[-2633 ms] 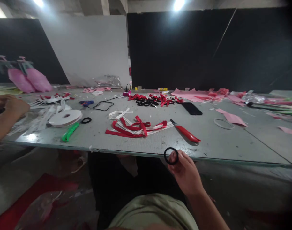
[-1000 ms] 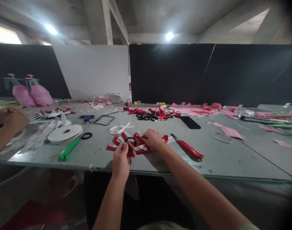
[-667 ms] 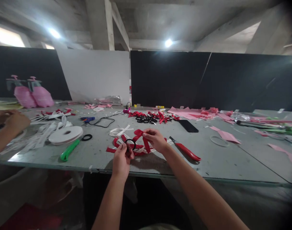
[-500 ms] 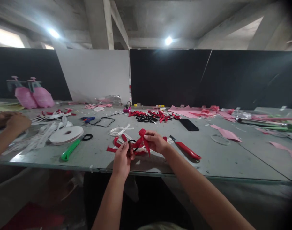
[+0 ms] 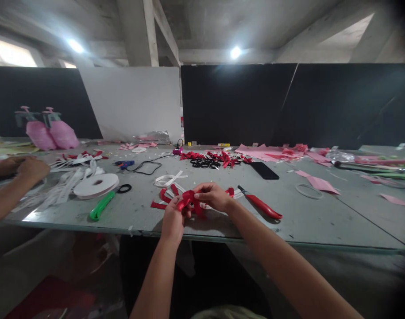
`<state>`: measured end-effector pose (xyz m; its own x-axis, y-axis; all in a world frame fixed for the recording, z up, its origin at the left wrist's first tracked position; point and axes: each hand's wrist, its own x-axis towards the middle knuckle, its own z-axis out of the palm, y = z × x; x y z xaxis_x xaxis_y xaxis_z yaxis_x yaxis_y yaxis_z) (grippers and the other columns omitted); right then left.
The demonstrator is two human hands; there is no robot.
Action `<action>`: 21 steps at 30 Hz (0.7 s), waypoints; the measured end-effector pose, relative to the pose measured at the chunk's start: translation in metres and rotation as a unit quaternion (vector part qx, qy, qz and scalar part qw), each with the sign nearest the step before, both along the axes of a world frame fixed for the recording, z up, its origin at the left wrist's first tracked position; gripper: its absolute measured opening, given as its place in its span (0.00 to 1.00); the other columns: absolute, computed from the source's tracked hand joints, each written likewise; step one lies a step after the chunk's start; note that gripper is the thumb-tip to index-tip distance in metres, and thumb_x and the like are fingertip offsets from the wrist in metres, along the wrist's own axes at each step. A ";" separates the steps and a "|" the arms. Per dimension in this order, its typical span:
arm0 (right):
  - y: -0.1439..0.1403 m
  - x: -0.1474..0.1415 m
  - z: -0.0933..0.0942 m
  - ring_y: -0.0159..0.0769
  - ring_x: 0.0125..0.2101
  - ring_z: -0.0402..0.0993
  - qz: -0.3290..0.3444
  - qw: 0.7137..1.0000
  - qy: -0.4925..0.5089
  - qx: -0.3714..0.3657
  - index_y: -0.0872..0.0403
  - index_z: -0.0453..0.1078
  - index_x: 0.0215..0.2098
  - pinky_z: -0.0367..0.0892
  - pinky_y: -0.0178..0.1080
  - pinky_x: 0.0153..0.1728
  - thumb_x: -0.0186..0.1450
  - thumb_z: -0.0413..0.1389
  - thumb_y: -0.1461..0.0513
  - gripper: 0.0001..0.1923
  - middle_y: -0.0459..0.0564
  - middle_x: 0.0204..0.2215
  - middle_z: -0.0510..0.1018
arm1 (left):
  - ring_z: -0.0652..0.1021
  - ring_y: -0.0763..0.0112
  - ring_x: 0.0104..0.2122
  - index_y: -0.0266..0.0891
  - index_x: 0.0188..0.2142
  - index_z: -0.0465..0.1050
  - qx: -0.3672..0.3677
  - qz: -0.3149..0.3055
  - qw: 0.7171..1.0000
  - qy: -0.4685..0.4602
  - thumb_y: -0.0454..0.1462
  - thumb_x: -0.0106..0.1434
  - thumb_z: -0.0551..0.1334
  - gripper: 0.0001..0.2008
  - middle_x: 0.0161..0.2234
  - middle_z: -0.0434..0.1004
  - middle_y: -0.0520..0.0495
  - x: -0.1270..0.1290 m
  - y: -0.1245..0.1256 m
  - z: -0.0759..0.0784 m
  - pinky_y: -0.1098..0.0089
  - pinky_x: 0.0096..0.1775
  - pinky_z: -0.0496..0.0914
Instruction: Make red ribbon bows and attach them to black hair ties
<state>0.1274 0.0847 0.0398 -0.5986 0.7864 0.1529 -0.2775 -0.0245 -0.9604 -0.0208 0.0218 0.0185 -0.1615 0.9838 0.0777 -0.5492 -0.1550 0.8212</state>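
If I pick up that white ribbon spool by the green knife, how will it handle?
The spool looks flat and wide, so it should lie steady, not roll. It is probably light, being wound ribbon. The loose strips beside it may trail along if attached.

Dim overall; two ceiling lamps (image 5: 236, 52) flaring, window (image 5: 12, 56) blown out upper left, corners darkened, edges stretched, slight softness throughout.

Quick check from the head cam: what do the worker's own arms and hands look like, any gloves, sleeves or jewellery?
Both are bare: the left hand and right hand have no gloves, and no rings or watch show. Both forearms are uncovered up to the bottom edge of the frame, with no sleeve cuff in view.
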 end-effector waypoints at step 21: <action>0.002 -0.006 -0.005 0.29 0.23 0.71 -0.073 0.996 -0.022 0.047 0.57 0.74 0.30 0.67 0.35 0.29 0.47 0.71 0.55 0.18 0.44 0.23 0.77 | 0.75 0.73 0.28 0.37 0.34 0.78 -0.006 0.018 0.998 0.067 0.38 0.50 0.71 0.12 0.29 0.79 0.50 -0.001 0.001 -0.011 0.74 0.32 0.67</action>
